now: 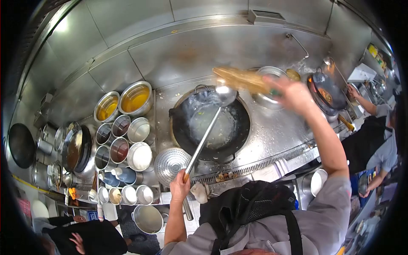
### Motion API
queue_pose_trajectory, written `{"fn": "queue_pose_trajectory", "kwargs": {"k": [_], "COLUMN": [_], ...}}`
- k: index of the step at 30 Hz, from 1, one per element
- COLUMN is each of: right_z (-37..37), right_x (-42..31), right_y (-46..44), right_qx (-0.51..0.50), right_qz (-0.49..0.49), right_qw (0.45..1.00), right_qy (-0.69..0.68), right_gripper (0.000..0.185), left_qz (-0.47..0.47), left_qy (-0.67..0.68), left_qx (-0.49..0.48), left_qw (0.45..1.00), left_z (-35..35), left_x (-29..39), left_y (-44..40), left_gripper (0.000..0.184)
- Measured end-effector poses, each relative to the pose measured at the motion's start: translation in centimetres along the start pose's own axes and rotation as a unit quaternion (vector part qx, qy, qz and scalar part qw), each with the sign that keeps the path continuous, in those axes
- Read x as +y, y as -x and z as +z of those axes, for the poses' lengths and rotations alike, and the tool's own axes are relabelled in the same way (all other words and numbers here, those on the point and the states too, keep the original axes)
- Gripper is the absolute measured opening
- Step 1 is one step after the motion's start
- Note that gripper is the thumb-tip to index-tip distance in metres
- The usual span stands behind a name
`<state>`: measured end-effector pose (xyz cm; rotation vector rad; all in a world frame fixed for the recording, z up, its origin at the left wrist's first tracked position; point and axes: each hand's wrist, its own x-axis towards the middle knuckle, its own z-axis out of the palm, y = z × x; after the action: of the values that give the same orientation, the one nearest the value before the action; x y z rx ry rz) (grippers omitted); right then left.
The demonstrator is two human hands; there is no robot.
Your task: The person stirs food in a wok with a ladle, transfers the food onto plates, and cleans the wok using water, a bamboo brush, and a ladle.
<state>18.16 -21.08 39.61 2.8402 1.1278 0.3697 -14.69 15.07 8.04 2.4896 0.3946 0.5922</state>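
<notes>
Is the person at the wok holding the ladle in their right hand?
No, their left hand grips the ladle, while the right hand holds a blurred tan object.

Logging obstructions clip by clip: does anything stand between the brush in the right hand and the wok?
Partly: the ladle in the left hand has its bowl at the far edge of the wok, by the tip of the brush; contact is unclear. Nothing else visible intervenes.
</notes>
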Motion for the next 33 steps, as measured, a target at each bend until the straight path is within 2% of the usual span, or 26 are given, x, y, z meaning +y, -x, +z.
{"fn": "queue_pose_trajectory", "kwargs": {"k": [1, 2, 5, 8, 9, 11, 13, 14, 15, 17, 19, 20, 21, 22, 23, 25, 26, 27, 28, 30, 31, 32, 33], "right_z": [3.4, 3.9, 4.7, 0.9, -0.6, 1.1, 6.2, 7.2, 8.0, 9.8, 12.5, 14.6, 16.4, 17.6, 18.7, 20.5, 20.9, 20.9, 21.2, 22.1, 22.0, 22.1, 22.2], "right_x": [0.3, 1.3, 4.2, 4.1, 2.8, 0.9, 0.6, 0.4, 0.3, 2.5, 3.1, 3.5, 3.5, 2.9, 2.1, 0.6, 0.0, -0.5, -0.5, 0.1, 0.5, 0.9, 1.3], "right_y": [0.3, 0.1, 0.8, 2.3, 2.4, 2.8, 4.7, 6.1, 7.4, 11.2, 16.4, 18.9, 21.1, 22.8, 24.1, 26.6, 28.0, 29.2, 30.7, 33.3, 34.0, 34.7, 34.9], "right_qx": [-0.033, -0.074, -0.09, 0.081, 0.152, 0.287, 0.203, 0.064, -0.076, -0.151, -0.035, 0.043, 0.114, 0.122, 0.125, 0.166, 0.153, 0.155, 0.152, 0.137, 0.121, 0.114, 0.112], "right_qz": [0.023, -0.01, 0.028, 0.095, 0.125, 0.155, 0.081, 0.129, 0.173, 0.21, 0.275, 0.293, 0.307, 0.369, 0.429, 0.465, 0.497, 0.502, 0.499, 0.467, 0.485, 0.476, 0.47], "right_qw": [0.999, 0.995, 0.993, 0.989, 0.974, 0.915, 0.966, 0.987, 0.982, 0.965, 0.951, 0.935, 0.91, 0.865, 0.814, 0.715, 0.653, 0.608, 0.591, 0.548, 0.533, 0.538, 0.543], "right_qy": [-0.015, 0.072, 0.074, -0.08, -0.111, -0.237, -0.138, -0.073, -0.011, -0.036, -0.138, -0.196, -0.256, -0.316, -0.371, -0.495, -0.551, -0.595, -0.615, -0.681, -0.683, -0.686, -0.687], "right_gripper": [0.082, 0.081, 0.075, 0.069, 0.068, 0.068, 0.067, 0.068, 0.069, 0.068, 0.069, 0.07, 0.071, 0.07, 0.07, 0.064, 0.064, 0.065, 0.065, 0.067, 0.065, 0.065, 0.064], "left_qz": [0.006, -0.001, -0.059, -0.04, -0.045, -0.026, 0.014, -0.013, -0.008, -0.026, -0.033, -0.036, -0.026, -0.058, -0.019, -0.014, -0.012, -0.082, -0.15, -0.144, -0.188, -0.226, -0.211], "left_qy": [0.001, 0.007, 0.007, 0.024, 0.022, 0.055, 0.077, 0.123, 0.125, 0.145, 0.193, 0.219, 0.187, 0.221, 0.245, 0.273, 0.291, 0.335, 0.38, 0.387, 0.4, 0.415, 0.417], "left_qx": [-0.007, -0.018, -0.075, -0.063, -0.066, -0.083, -0.074, -0.115, -0.123, -0.147, -0.191, -0.21, -0.228, -0.277, -0.248, -0.271, -0.275, -0.316, -0.348, -0.337, -0.326, -0.319, -0.291], "left_qw": [1.0, 1.0, 0.995, 0.997, 0.997, 0.995, 0.994, 0.986, 0.984, 0.978, 0.962, 0.952, 0.955, 0.934, 0.937, 0.923, 0.916, 0.884, 0.844, 0.846, 0.835, 0.821, 0.835], "left_z": [-0.2, -0.4, -0.2, -0.2, -0.2, 0.2, 0.8, 0.3, 0.6, 1.9, 4.2, 5.1, 4.5, 6.1, 8.1, 11.3, 13.2, 14.5, 15.8, 21.7, 22.5, 23.4, 27.2], "left_x": [-0.1, -0.4, -1.8, -2.0, -1.6, -0.9, 0.3, 2.2, 2.5, 3.3, 4.2, 5.8, 9.2, 10.2, 11.2, 14.1, 15.2, 17.1, 18.8, 19.5, 21.4, 23.5, 23.3], "left_y": [0.3, 0.4, 1.4, 1.9, 1.7, 0.9, -0.1, -0.8, -0.6, -0.2, 0.3, 0.6, 0.3, 0.7, 1.5, 2.2, 2.9, 3.4, 4.0, 6.2, 6.6, 6.7, 7.9], "left_gripper": [0.043, 0.044, 0.047, 0.048, 0.047, 0.044, 0.042, 0.041, 0.041, 0.041, 0.042, 0.043, 0.045, 0.046, 0.046, 0.041, 0.037, 0.038, 0.038, 0.038, 0.037, 0.036, 0.036]}}
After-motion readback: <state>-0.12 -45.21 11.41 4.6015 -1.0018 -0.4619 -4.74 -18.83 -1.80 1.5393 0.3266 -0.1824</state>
